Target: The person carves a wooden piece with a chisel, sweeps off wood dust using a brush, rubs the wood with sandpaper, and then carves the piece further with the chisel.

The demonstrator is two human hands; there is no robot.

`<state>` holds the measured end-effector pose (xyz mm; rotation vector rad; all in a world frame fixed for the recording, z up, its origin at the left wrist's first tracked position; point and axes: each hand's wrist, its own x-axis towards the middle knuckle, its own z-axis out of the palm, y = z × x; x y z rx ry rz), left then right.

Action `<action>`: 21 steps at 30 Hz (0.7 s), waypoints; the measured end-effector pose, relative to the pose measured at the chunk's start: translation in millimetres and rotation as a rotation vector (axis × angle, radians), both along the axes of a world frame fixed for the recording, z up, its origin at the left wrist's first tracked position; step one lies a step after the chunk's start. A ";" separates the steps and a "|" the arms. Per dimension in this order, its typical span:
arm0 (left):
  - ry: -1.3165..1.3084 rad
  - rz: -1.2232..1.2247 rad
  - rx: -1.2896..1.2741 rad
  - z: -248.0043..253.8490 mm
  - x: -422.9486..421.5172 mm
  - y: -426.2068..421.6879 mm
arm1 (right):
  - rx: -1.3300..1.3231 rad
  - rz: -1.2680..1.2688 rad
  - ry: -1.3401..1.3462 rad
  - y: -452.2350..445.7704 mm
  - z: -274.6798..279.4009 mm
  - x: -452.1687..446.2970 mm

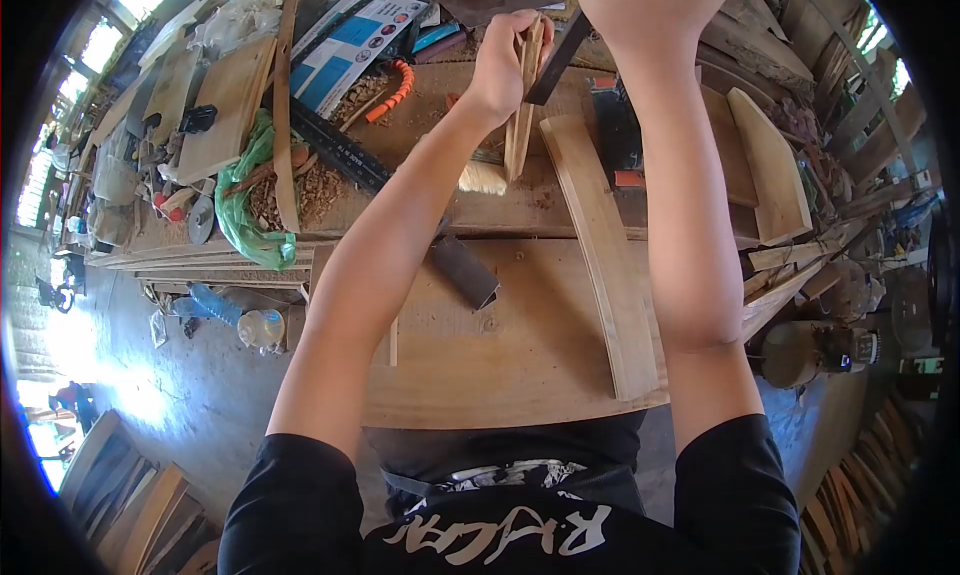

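Observation:
My left hand point(507, 67) is closed around a narrow wooden piece point(521, 125), which stands roughly upright over the bench. At the top edge my right hand point(650, 5) is partly cut off, and its fingers are out of sight. A dark flat strip point(560, 59) runs from beside the wooden piece up towards my right hand; whether that hand grips it cannot be seen. Below my left hand lies a brush with pale bristles point(483, 179). A curled piece of dark sandpaper point(465, 272) and a long curved wooden slat point(603, 260) rest on the bench board point(480, 375).
On the left are a green plastic bag point(262, 200) by wood shavings, a black ruler point(325, 145), an orange coiled cord point(393, 93) and a blue-white box point(355, 45). Wooden boards point(770, 165) stand at the right. Plastic bottles point(262, 330) sit below the bench's left side.

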<state>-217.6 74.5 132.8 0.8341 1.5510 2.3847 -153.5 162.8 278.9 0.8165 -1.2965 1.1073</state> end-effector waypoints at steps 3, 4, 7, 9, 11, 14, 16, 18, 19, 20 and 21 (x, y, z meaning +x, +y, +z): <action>-0.022 0.038 0.044 11.1 6.3 1.2 | -0.009 0.080 0.040 -1.1 5.9 -1.1; -0.001 0.086 0.032 19.2 12.2 1.8 | -0.018 0.113 0.005 -1.5 6.5 5.3; 0.065 0.082 -0.052 -4.3 3.4 4.9 | -0.025 0.094 0.040 -1.1 -0.4 -5.7; 0.055 0.009 0.011 -0.1 -3.6 2.1 | -0.004 0.066 0.097 -3.0 0.9 -10.4; 0.066 0.043 0.006 -4.9 -5.9 4.4 | 0.016 0.110 0.011 -4.0 -2.4 -10.1; 0.072 0.132 -0.040 -1.7 -1.3 0.1 | -0.020 0.244 -0.090 -10.3 0.7 -1.3; 0.073 0.125 -0.020 -1.6 2.2 -1.0 | -0.091 0.161 -0.146 -9.7 -7.9 -8.4; 0.137 0.211 0.001 7.2 6.0 1.6 | -0.130 0.076 -0.158 -14.5 -4.6 -1.5; 0.121 0.216 0.017 4.1 12.7 0.1 | -0.082 0.125 -0.145 -16.7 -4.3 6.4; 0.105 0.221 0.034 -0.8 18.3 -1.0 | -0.035 0.175 -0.142 -17.7 -2.9 14.8; 0.079 0.187 0.070 3.4 19.9 -1.5 | -0.035 0.176 -0.154 -18.9 -8.0 14.2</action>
